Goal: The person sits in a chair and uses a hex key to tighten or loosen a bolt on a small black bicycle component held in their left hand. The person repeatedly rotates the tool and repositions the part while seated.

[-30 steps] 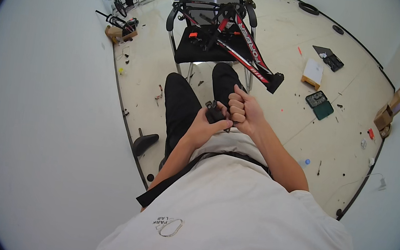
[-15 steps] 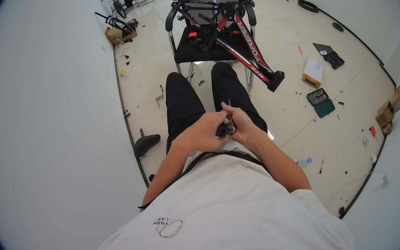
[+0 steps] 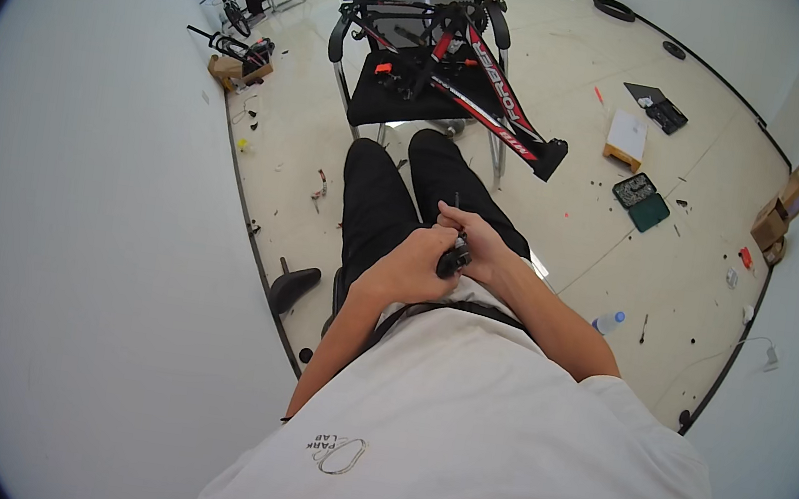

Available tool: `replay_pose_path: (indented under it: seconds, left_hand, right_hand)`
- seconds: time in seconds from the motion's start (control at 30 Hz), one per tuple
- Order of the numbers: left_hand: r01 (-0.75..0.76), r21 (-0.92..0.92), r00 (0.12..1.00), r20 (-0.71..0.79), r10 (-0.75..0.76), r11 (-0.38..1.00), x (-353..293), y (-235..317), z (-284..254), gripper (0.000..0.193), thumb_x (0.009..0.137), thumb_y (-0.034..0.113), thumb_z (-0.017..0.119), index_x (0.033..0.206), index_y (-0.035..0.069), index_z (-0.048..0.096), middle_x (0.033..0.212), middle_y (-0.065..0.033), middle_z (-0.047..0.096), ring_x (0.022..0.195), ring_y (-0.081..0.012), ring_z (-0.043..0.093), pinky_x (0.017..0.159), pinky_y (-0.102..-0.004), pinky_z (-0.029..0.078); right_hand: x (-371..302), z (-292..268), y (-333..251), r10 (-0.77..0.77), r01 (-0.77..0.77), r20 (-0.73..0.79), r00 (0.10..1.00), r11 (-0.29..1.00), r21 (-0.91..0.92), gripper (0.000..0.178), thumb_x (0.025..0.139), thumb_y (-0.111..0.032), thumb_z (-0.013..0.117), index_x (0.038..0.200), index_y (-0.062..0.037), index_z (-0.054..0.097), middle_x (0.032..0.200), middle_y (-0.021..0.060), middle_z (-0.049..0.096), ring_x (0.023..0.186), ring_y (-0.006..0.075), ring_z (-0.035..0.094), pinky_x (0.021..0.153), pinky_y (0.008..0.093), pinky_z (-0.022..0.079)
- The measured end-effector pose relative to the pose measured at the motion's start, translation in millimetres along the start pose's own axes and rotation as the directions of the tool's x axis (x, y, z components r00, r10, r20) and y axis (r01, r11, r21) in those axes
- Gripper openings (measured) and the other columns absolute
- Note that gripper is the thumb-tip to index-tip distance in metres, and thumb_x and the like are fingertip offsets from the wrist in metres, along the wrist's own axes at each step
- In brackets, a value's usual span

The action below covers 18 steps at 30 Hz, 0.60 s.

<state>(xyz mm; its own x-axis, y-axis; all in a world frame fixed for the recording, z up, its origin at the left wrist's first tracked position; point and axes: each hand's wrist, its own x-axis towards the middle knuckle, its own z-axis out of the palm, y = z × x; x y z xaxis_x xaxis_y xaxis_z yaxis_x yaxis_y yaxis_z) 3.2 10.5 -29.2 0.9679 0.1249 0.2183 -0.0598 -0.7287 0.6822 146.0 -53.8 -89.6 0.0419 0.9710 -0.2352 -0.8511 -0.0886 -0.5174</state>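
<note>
The left hand point(image 3: 408, 263) and right hand point(image 3: 486, 249) share a snug grip on 1 dark part point(image 3: 453, 261); loosening either could drop it.

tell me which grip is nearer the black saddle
Left. The left grip is to the right of the black saddle and higher in the picture; the right grip lies farther right, past the left one.

Small black part point(image 3: 452, 261), partly hidden by fingers point(image 3: 442, 238)

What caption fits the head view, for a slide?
Left hand and right hand hold a small dark part; bike frame rests on black chair ahead.
</note>
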Motion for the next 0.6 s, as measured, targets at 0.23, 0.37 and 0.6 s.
replay_pose_path:
  seconds: [0.23, 0.37, 0.6]
  left_hand:
    - [-0.025, -0.161, 0.993, -0.114, 0.007, 0.987, -0.5, 6.8, -6.0, 0.013, 0.071, 0.001, 0.069, 0.078, 0.002, 0.058, 0.075, -0.0066, 0.059, 0.07, -0.0168, 0.056, 0.068, -0.029, 0.046]
    - [-0.056, -0.305, 0.989, -0.149, 0.011, 0.951, 1.3, 16.2, -9.9, 0.013, 0.071, 0.001, 0.07, 0.076, 0.002, 0.057, 0.075, -0.0041, 0.059, 0.072, -0.0112, 0.054, 0.067, -0.0279, 0.045]
    - [0.01, -0.546, 0.987, -0.13, -0.097, 0.838, 2.4, 9.1, -4.3, 0.014, 0.075, 0.002, 0.069, 0.079, 0.001, 0.056, 0.078, -0.0024, 0.059, 0.072, -0.0099, 0.053, 0.067, -0.0252, 0.044]
  right_hand:
    - [-10.6, 17.3, -19.8, -0.04, 0.029, 0.078, 0.996, 0.99, 0.137, 0.034, 0.096, -0.027, 0.051, 0.068, -0.0134, 0.038, 0.062, -0.003, 0.036, 0.056, 0.0097, 0.038, 0.053, 0.0234, 0.037]
    - [-12.0, 22.8, -26.1, -0.169, 0.129, 0.097, 0.981, 0.936, 0.326, 0.034, 0.1, -0.026, 0.046, 0.07, -0.012, 0.036, 0.06, -0.0029, 0.03, 0.05, 0.0085, 0.032, 0.045, 0.0216, 0.03]
    - [-21.5, 26.4, -38.5, -0.142, 0.022, 0.245, 0.959, 0.901, 0.434, 0.033, 0.103, -0.028, 0.042, 0.076, -0.0102, 0.037, 0.059, -0.0034, 0.028, 0.044, 0.0058, 0.024, 0.035, 0.0206, 0.02]
